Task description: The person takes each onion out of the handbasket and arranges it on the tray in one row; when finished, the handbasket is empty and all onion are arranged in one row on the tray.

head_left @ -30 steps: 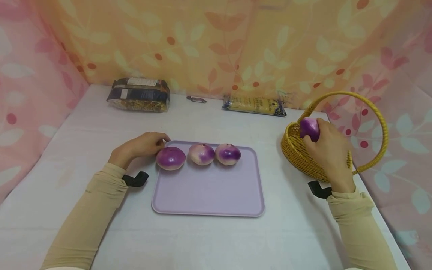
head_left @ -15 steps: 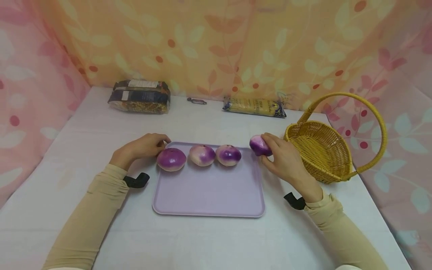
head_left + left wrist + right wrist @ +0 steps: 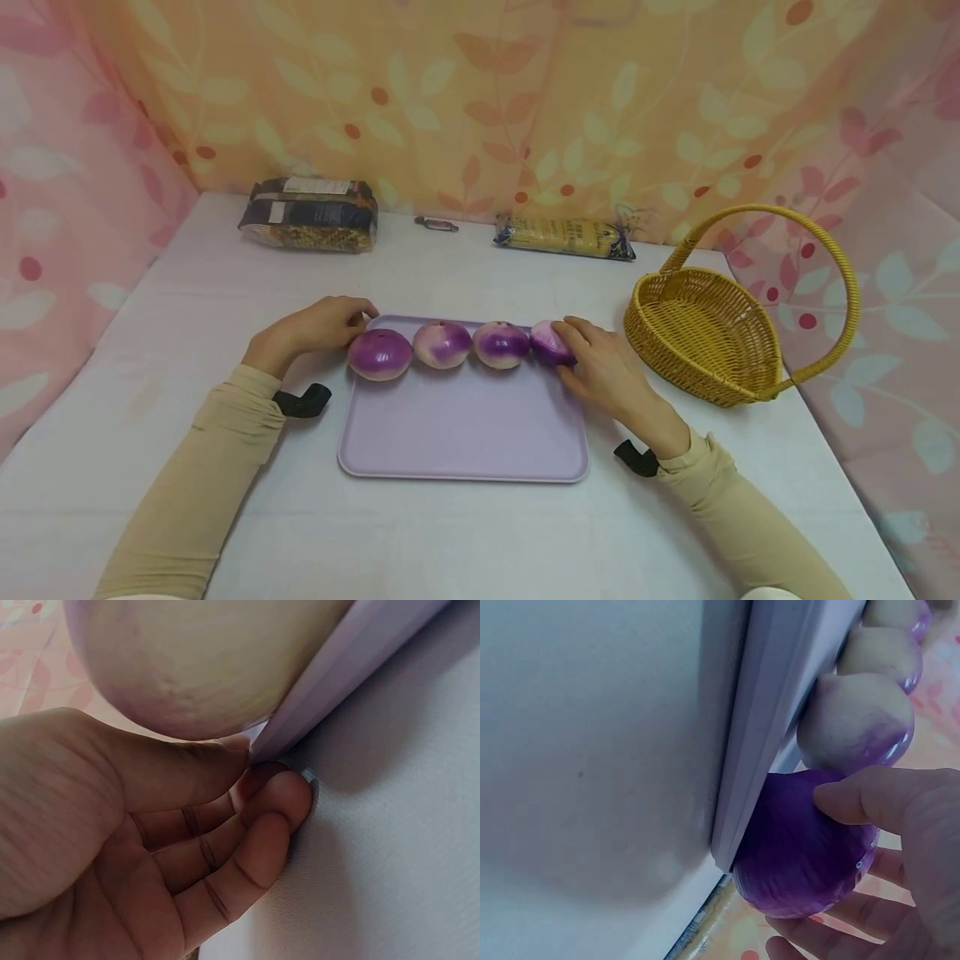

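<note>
Three purple-and-white turnips, the left (image 3: pixel 380 355), the middle (image 3: pixel 442 345) and the right one (image 3: pixel 501 346), sit in a row along the far side of a lilac tray (image 3: pixel 463 433). My right hand (image 3: pixel 611 375) grips a fourth, mostly purple turnip (image 3: pixel 802 847) at the row's right end, thumb on one side and fingers on the other. That turnip lies close against its neighbour at the tray's far right corner. With thumb and curled fingers, my left hand (image 3: pixel 172 802) pinches the tray's rim at the far left corner, right beside the left turnip.
A yellow wicker basket (image 3: pixel 701 333) with a tall handle stands right of the tray. Along the back of the white table lie a dark bag of dry food (image 3: pixel 311 215), a small wrapped candy (image 3: pixel 437 224) and a yellow packet (image 3: pixel 564 237). Patterned cloth surrounds the table.
My right hand has carried the mostly purple turnip out of the basket, leftward to the tray's far right corner. The middle and right turnips have shifted slightly left. My left hand has stayed put.
</note>
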`<state>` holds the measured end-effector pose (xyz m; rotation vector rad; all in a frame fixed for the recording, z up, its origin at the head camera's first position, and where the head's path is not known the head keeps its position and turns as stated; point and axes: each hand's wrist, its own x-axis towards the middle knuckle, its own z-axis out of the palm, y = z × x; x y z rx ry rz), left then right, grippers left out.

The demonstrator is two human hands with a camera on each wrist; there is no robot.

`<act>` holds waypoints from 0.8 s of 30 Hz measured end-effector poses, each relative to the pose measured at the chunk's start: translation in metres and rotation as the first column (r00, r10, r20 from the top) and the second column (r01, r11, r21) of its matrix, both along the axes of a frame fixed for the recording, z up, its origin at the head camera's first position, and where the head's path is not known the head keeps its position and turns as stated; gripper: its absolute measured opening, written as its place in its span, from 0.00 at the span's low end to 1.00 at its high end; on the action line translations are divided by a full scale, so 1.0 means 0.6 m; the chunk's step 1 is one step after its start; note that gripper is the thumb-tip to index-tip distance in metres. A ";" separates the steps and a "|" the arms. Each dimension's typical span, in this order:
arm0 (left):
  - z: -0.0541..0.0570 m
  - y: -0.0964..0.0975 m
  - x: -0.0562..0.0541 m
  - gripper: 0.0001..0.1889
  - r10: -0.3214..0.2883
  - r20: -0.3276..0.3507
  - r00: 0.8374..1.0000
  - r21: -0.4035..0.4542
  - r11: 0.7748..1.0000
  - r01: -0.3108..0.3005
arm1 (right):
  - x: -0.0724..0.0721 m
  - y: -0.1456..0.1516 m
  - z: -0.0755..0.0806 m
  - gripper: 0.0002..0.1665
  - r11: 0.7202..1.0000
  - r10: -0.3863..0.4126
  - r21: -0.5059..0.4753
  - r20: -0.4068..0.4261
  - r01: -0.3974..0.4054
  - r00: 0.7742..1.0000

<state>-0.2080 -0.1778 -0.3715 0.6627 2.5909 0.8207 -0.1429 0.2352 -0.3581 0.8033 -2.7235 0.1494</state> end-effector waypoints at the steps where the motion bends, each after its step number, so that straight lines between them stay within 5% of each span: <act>1: 0.000 0.000 0.000 0.17 -0.004 -0.005 1.000 0.005 1.000 0.004 | 0.000 0.000 0.000 0.35 1.000 0.002 -0.002 -0.001 -0.002 1.000; 24: 0.004 0.000 0.002 0.16 -0.012 -0.015 1.000 0.023 1.000 0.012 | 0.001 0.000 -0.001 0.40 1.000 0.000 0.004 0.000 0.000 1.000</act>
